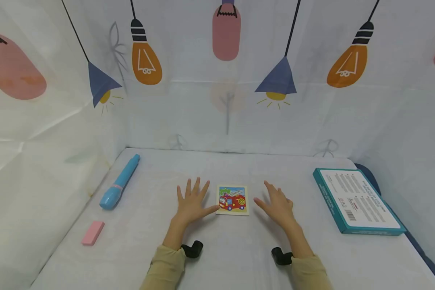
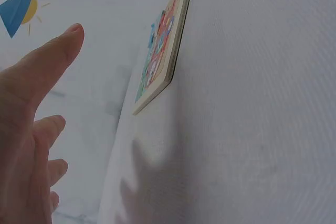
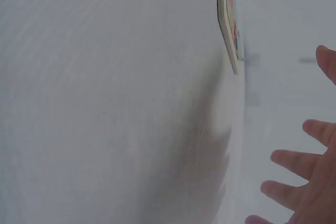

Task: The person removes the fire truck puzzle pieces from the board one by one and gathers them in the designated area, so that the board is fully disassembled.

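Head view: left hand and right hand hover, fingers spread, holding nothing.
The fire-engine picture board lies flat on the table between them; likely a get-ready step, and lifting would call for fingers at its left and right edges.
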### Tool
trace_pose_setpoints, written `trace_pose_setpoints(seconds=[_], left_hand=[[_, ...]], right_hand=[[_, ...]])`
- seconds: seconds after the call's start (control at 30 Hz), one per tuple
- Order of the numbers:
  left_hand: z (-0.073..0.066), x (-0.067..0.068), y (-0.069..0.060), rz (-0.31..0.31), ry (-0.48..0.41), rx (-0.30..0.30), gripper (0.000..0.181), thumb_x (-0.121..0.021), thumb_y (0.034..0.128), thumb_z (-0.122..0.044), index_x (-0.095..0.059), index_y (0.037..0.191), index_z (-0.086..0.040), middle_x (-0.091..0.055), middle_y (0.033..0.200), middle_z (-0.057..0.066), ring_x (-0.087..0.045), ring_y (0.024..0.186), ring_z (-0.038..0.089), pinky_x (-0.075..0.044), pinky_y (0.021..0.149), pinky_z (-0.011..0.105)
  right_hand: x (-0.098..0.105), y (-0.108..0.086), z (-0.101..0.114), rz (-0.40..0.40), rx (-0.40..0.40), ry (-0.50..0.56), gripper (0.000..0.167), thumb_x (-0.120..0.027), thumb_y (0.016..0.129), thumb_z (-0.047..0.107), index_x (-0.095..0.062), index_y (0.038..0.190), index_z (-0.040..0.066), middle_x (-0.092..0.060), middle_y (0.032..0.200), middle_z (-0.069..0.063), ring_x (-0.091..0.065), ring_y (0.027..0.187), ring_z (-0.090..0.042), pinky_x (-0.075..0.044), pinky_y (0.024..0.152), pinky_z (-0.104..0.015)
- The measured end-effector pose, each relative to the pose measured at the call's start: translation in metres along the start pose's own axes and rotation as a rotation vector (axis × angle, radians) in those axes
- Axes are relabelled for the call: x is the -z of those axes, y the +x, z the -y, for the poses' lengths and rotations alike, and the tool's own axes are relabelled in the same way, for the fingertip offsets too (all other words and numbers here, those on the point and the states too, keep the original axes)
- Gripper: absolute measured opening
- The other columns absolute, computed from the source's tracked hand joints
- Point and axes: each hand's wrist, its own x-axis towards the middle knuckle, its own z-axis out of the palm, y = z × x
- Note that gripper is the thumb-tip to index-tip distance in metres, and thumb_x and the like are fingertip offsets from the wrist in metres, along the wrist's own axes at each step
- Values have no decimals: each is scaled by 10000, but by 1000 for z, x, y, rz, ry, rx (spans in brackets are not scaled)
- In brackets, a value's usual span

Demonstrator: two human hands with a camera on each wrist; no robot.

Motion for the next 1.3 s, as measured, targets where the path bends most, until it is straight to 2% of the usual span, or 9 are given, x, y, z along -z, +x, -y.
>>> trace_pose_setpoints(seconds=[0.17,0.4,0.57,0.73,0.9,1.03,1.3], left_hand=[[-3,-6,9,-16,-64,-2,892,-564,764,-658,-265,1471,-204,-178,1525,146,-36,1393,405,71,1038,634],[-9,-16,21,25,-129,22,876,-560,764,-665,-286,1464,-215,-195,1522,136,-26,1397,394,70,1041,632],[-17,-24,29,56,-124,14,846,-565,763,-659,-327,1449,-224,-204,1516,150,-47,1392,405,43,1040,643],[-25,-30,33,82,-129,8,772,-567,772,-641,-392,1416,-254,-217,1508,168,-58,1385,424,20,1034,656],[-29,-36,32,85,-160,-5,719,-572,777,-627,-433,1391,-279,-201,1511,173,-37,1385,427,33,1032,655],[-30,-39,33,74,-174,-16,701,-598,768,-600,-457,1375,-278,-199,1512,170,-40,1385,427,37,1031,654],[-31,-42,36,86,-153,-8,699,-606,764,-599,-445,1379,-308,-198,1516,155,-46,1389,414,34,1036,647]], right_hand=[[-8,10,7,4,-26,79,717,-589,864,441,-323,1435,99,-408,1392,-225,-332,1271,-443,-223,930,-659],[-21,20,17,28,-61,149,516,-639,849,329,-530,1281,67,-606,1148,-165,-511,1074,-343,-336,834,-525],[-29,27,26,32,-92,204,398,-662,833,231,-602,1161,13,-627,955,-104,-565,874,-241,-441,738,-394],[-37,33,33,34,-128,230,377,-666,824,179,-611,1143,-14,-590,865,-78,-515,770,-192,-414,641,-304],[-44,37,38,26,-172,221,361,-663,823,174,-634,1135,-5,-565,854,-74,-487,759,-191,-384,614,-291],[-45,39,41,-14,-191,228,346,-664,819,187,-650,1102,-12,-573,880,-99,-500,786,-211,-410,655,-325],[-46,41,47,-81,-263,360,313,-669,819,210,-625,1040,-7,-622,927,-133,-571,850,-251,-451,731,-377]])
